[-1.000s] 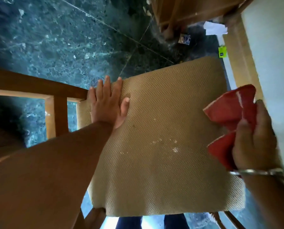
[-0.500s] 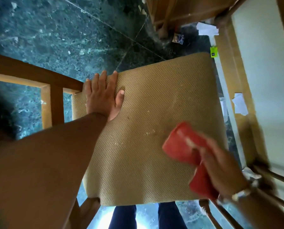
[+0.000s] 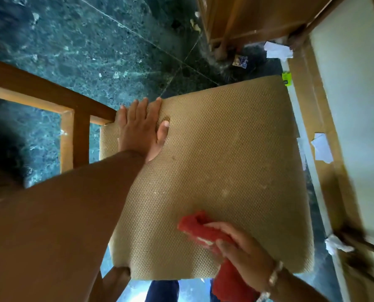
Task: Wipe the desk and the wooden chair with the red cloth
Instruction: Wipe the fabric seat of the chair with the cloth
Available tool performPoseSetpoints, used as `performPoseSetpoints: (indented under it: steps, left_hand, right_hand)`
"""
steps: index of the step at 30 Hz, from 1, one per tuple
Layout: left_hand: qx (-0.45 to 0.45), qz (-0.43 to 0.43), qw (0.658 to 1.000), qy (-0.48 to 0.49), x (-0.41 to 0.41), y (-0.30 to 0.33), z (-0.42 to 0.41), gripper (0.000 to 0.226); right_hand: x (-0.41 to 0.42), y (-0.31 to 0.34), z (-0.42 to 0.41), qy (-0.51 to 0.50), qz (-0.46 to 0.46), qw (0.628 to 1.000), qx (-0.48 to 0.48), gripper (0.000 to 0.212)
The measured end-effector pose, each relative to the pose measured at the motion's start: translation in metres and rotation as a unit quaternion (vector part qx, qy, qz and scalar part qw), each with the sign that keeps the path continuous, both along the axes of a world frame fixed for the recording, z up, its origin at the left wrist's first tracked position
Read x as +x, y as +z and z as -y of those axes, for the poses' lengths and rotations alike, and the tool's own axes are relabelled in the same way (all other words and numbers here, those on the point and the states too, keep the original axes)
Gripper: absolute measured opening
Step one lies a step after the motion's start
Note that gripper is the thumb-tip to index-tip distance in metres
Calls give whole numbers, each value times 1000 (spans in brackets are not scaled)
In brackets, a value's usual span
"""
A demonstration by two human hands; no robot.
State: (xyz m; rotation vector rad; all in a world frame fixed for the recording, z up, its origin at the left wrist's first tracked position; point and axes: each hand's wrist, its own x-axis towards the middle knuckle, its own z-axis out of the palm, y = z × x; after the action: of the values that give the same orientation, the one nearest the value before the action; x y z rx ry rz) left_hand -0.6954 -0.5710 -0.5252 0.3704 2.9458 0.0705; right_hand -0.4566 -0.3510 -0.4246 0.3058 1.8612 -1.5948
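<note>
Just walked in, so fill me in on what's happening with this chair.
A person is wiping the chair's woven seat cushion with a red cloth. The right hand has the cloth bunched in its grip and pressed on the near part of the seat. The left hand lies flat on the far left corner by the wooden backrest, apparently steadying the chair. Pale specks still show mid-seat. Paper scraps lie by the desk edge at right.

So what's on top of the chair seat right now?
The left hand lies flat at the far corner of the woven seat; the right hand presses the red cloth near its front. Whatever lies beneath them is covered.
</note>
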Motion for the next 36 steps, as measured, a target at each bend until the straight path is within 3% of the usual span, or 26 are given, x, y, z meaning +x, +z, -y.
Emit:
performPoseSetpoints:
  steps: [2, 3, 5, 10, 11, 13, 14, 15, 17, 19, 22, 24, 26, 27, 29, 31, 32, 34, 35, 36]
  left_hand:
    - [0, 1, 1000, 1, 0, 0, 0, 63]
    - [1, 2, 1000, 1, 0, 0, 0, 63]
    - [1, -1, 1000, 2, 1, 0, -1, 63]
    - [2, -6, 1000, 5, 2, 1, -1, 64]
    - [3, -7, 1000, 6, 2, 0, -1, 64]
    - [6, -7, 1000, 7, 2, -1, 0, 64]
    - [9, -6, 1000, 6, 2, -1, 0, 64]
    - [11, -5, 1000, 5, 2, -2, 0, 64]
    - [14, -5, 1000, 7, 2, -2, -1, 64]
    - [16, -2, 1000, 10, 2, -2, -1, 64]
    - [21, -3, 1000, 9, 2, -3, -1, 64]
    - [24, -6, 1000, 9, 2, -5, 0, 64]
    - [25, -5, 1000, 10, 2, -6, 0, 65]
    - [26, -4, 1000, 10, 2, -6, 0, 65]
    - [27, 0, 1000, 10, 2, -4, 0, 66]
    - [28, 6, 1000, 9, 2, -2, -1, 66]
    - [28, 7, 1000, 9, 2, -1, -1, 65]
    - [29, 6, 1000, 7, 2, -2, -1, 65]
    - [30, 5, 1000, 8, 2, -3, -1, 65]
    - [31, 3, 999, 10, 2, -5, 0, 65]
  right_hand:
    - [-13, 11, -32, -205, 107, 971, -66, 30]
    - [-22, 16, -45, -258, 115, 956, -84, 42]
    - [-44, 26, -58, -230, 106, 965, -63, 61]
    - [-108, 32, -58, -199, 96, 973, -61, 36]
    - [-119, 28, -60, -194, 84, 977, -13, 32]
    - [-133, 14, -68, -163, 9, 959, 233, 38]
    - [-135, 9, -68, -127, -49, 917, 375, 44]
    - [-133, 5, -64, -98, -110, 878, 455, 46]
    - [-124, -2, -48, -55, -155, 877, 451, 50]
    - [-118, -13, -29, 4, -113, 878, 464, 75]
    - [-128, -31, -12, 15, -87, 827, 556, 104]
    - [-139, -42, -6, 6, -93, 803, 588, 99]
    - [-142, -48, 0, 15, -105, 782, 614, 80]
    - [-138, -47, 5, 30, -126, 780, 612, 72]
    - [-117, -37, 23, 151, -220, 783, 563, 66]
    - [-79, -29, 37, 335, -291, 793, 418, 64]
    - [-66, -22, 37, 386, -271, 811, 346, 58]
    - [-65, -13, 16, 330, -213, 873, 290, 50]
    - [-72, -12, -1, 246, -209, 892, 317, 52]
    - [-86, -13, -21, 150, -223, 888, 375, 53]
